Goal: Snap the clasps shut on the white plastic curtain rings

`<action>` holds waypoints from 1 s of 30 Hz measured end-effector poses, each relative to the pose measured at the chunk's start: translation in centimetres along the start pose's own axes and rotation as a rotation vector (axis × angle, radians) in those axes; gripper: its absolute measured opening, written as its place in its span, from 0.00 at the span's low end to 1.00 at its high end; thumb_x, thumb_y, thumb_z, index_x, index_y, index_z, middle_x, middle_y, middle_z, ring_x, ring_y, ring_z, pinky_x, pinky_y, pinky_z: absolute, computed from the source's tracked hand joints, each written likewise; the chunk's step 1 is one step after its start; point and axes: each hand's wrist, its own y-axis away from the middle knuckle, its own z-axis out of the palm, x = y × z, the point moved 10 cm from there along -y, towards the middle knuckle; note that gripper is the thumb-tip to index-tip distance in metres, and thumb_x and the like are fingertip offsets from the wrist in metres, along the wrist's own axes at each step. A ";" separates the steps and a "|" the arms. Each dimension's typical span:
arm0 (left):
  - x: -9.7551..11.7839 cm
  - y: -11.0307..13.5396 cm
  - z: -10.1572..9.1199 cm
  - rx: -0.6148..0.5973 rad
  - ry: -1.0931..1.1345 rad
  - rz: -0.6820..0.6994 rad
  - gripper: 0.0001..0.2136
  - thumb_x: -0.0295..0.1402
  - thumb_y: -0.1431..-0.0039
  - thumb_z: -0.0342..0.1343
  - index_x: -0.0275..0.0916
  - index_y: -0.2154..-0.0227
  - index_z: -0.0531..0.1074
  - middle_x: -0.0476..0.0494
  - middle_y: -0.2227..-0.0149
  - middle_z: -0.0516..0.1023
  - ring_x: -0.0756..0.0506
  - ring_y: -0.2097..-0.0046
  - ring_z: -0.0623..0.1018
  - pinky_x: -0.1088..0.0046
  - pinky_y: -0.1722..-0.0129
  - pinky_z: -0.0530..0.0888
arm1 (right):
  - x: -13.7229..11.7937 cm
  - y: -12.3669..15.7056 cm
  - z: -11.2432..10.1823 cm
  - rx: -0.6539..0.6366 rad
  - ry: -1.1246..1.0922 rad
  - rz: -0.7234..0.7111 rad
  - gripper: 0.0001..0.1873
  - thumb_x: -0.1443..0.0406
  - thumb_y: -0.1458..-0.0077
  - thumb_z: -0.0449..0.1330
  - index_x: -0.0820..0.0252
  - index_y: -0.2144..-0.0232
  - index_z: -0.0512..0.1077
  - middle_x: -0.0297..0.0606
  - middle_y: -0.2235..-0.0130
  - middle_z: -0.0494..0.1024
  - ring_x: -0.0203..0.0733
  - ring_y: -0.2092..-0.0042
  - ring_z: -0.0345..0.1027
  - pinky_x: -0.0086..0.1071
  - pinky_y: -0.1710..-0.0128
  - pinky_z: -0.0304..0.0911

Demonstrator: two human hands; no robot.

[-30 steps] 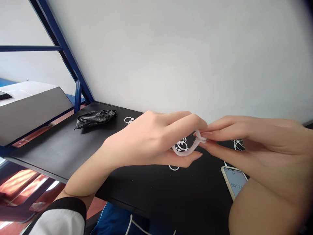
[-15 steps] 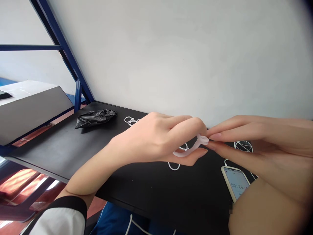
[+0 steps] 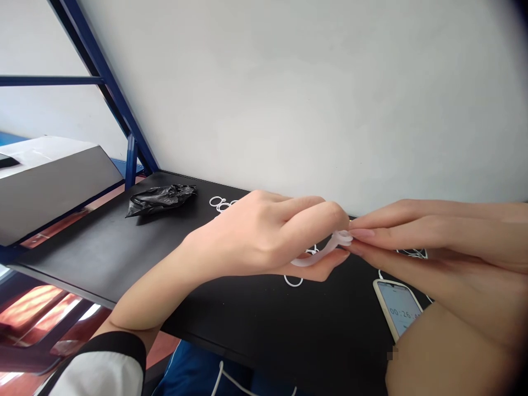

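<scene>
Above the black tabletop, my left hand (image 3: 268, 234) is closed around a white plastic ring (image 3: 317, 256). The ring's curved band shows below my fingers, and the rest is hidden behind them. At its right end is a small looped clasp (image 3: 342, 238). My right hand (image 3: 421, 234) reaches in from the right, its thumb and fingertips pinched together at this clasp. Exactly what part sits between the right fingertips is hidden. Another white ring (image 3: 293, 281) lies on the table below my left hand, with more white rings (image 3: 223, 206) behind it.
A crumpled black plastic bag (image 3: 160, 199) lies on the black table (image 3: 247, 330) at the left. A phone (image 3: 398, 308) showing a timer, with a white cable (image 3: 412, 253), is by my right forearm. Behind stand a pale wall (image 3: 289, 99) and a blue metal frame (image 3: 107, 82).
My right fingertips have shifted slightly down at the clasp, pressing closer against it. My left hand keeps its hold on the ring and has hardly moved.
</scene>
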 end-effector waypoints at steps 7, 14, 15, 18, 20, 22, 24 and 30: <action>0.0 0.0 0.1 -0.004 0.027 -0.006 0.05 0.29 0.41 0.56 0.38 0.68 0.64 0.56 0.77 0.64 0.55 0.78 0.60 0.77 0.83 0.60 | 0.0 0.1 -0.2 -0.010 -0.007 0.004 0.03 0.60 0.47 0.66 0.49 0.70 0.80 0.34 0.67 0.83 0.44 0.70 0.78 0.33 0.76 0.76; 0.0 -0.1 -0.1 0.006 0.045 -0.024 0.05 0.28 0.42 0.57 0.38 0.68 0.65 0.57 0.78 0.65 0.56 0.79 0.60 0.78 0.82 0.60 | 0.4 0.1 0.7 -0.246 -0.057 0.018 0.10 0.65 0.51 0.69 0.51 0.64 0.80 0.35 0.59 0.83 0.46 0.64 0.80 0.31 0.67 0.79; 0.0 -0.1 -0.1 0.007 0.054 -0.029 0.05 0.28 0.42 0.57 0.38 0.68 0.65 0.58 0.78 0.65 0.57 0.79 0.60 0.78 0.82 0.60 | 0.4 0.1 0.6 -0.251 -0.056 0.010 0.10 0.65 0.51 0.69 0.50 0.63 0.80 0.35 0.58 0.83 0.45 0.63 0.80 0.31 0.66 0.79; -0.2 0.0 -0.1 0.005 0.070 -0.051 0.04 0.28 0.41 0.56 0.38 0.67 0.65 0.59 0.78 0.66 0.57 0.79 0.60 0.80 0.81 0.61 | 0.5 0.1 0.1 -0.199 -0.031 0.008 0.08 0.63 0.49 0.68 0.50 0.64 0.80 0.35 0.59 0.83 0.45 0.63 0.80 0.31 0.67 0.79; -0.3 0.0 -0.1 0.007 0.069 -0.052 0.04 0.29 0.41 0.56 0.38 0.67 0.65 0.59 0.78 0.65 0.57 0.79 0.60 0.80 0.81 0.60 | 0.3 0.0 0.1 -0.190 -0.028 0.011 0.07 0.62 0.48 0.67 0.50 0.64 0.80 0.36 0.60 0.83 0.45 0.64 0.80 0.32 0.67 0.80; -0.3 0.1 -0.1 0.009 0.072 -0.050 0.04 0.29 0.41 0.56 0.38 0.67 0.65 0.59 0.78 0.65 0.57 0.79 0.60 0.80 0.81 0.60 | 0.0 0.0 0.6 -0.210 -0.036 0.015 0.07 0.63 0.49 0.68 0.50 0.64 0.80 0.36 0.60 0.83 0.46 0.64 0.80 0.32 0.67 0.80; -0.3 0.1 -0.1 0.007 0.074 -0.052 0.04 0.29 0.41 0.56 0.39 0.67 0.65 0.59 0.78 0.64 0.57 0.80 0.60 0.80 0.81 0.60 | -0.2 -0.1 0.9 -0.193 -0.041 0.036 0.06 0.65 0.49 0.68 0.50 0.66 0.81 0.35 0.62 0.83 0.47 0.65 0.80 0.33 0.68 0.80; -0.3 0.1 -0.1 0.008 0.078 -0.058 0.04 0.29 0.41 0.56 0.39 0.66 0.65 0.59 0.79 0.64 0.57 0.79 0.61 0.80 0.80 0.60 | 0.0 0.0 0.4 -0.137 -0.045 0.056 0.05 0.65 0.48 0.67 0.51 0.67 0.80 0.35 0.62 0.83 0.47 0.65 0.80 0.34 0.66 0.80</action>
